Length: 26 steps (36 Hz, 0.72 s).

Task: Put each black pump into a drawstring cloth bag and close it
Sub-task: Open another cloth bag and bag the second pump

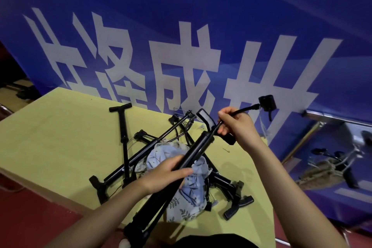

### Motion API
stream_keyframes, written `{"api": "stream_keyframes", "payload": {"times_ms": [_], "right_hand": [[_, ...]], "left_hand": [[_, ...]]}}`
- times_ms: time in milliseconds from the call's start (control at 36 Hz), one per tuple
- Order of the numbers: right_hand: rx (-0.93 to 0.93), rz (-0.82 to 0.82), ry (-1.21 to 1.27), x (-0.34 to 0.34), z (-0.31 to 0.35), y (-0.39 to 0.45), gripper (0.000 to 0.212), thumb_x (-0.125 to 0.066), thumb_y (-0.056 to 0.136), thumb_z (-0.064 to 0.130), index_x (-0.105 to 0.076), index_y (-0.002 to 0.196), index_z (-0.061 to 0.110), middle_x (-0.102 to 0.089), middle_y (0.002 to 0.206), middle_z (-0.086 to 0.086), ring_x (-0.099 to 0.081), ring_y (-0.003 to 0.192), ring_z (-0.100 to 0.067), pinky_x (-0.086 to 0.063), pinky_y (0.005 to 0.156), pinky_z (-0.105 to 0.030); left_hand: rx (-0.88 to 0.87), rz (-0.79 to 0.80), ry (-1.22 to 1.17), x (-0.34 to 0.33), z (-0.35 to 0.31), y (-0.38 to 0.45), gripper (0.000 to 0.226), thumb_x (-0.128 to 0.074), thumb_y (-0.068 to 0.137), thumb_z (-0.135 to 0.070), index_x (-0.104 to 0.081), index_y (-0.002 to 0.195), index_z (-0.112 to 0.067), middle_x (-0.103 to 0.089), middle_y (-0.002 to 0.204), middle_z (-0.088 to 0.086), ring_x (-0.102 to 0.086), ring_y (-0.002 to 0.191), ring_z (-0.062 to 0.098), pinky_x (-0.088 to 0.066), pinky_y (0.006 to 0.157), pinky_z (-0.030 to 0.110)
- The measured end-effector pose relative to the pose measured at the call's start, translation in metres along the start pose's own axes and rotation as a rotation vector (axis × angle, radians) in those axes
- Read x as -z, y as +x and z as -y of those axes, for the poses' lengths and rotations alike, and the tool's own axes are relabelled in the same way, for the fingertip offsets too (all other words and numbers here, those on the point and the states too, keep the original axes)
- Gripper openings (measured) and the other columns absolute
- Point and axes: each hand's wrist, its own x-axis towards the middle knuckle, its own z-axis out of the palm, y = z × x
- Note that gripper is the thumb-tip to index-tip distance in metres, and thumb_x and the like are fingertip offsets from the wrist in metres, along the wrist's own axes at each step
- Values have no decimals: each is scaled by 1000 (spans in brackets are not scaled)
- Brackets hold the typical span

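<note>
My left hand (171,171) grips the barrel of a black pump (198,147) that slants from bottom centre up to the right. Near that pump's T-handle, my right hand (235,125) pinches its thin black hose (248,108), whose nozzle head (266,103) sticks out to the right. A pale blue leaf-patterned cloth bag (189,193) lies crumpled under my left hand, over a heap of several other black pumps (141,153).
The pumps lie on a yellow-green table (60,137). A blue banner (181,36) with large white characters stands right behind the table. A folding chair (330,159) is at the right, and red floor (30,217) shows at bottom left.
</note>
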Motion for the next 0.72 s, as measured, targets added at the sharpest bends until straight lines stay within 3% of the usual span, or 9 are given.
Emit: {"api": "stream_keyframes", "payload": {"times_ms": [111,222,333,444,556,722], "right_hand": [[-13,-35,-96,6,-6,3,7,-63,91,13,-61,87,7,-61,71,-6,-59,54,-14,-49,55,-22],[-51,-36,-196,7,-14,-1,11,-66,89,27,-67,87,16,-66,83,1,-61,75,-9,-48,67,-19],[-134,92,-170,5,-20,-12,25,-66,89,30,-65,101,7,-68,86,0,-65,70,-3,-50,63,-16],[-270,252,-208,10,-25,-19,36,-64,88,39,-62,106,8,-72,93,-2,-69,81,-14,-57,74,-32],[-367,333,-127,11,-31,-29,41,-62,84,46,-62,103,10,-74,99,-6,-70,77,-23,-53,57,-24],[-301,271,-102,13,-46,-38,46,-64,84,48,-65,106,8,-72,91,-2,-60,62,-14,-36,47,-19]], "left_hand": [[29,41,-77,-2,0,-1,40,-55,95,-34,-48,129,-16,-59,66,-2,-57,54,12,-50,56,26],[57,73,-90,-3,4,-2,38,-52,95,-35,-48,129,-17,-60,65,-2,-56,54,13,-51,53,25],[72,103,-128,-4,6,-3,33,-49,98,-31,-48,129,-22,-59,64,-2,-54,52,14,-50,52,24],[120,122,-179,-2,10,-1,48,-51,90,-38,-45,135,-23,-57,60,1,-52,48,16,-47,49,26],[135,139,-182,-2,13,-1,45,-48,93,-39,-47,133,-21,-57,60,1,-52,46,15,-45,47,25],[175,146,-152,-3,17,-2,36,-46,99,-32,-45,134,-23,-57,61,1,-52,48,15,-47,49,26]]}}
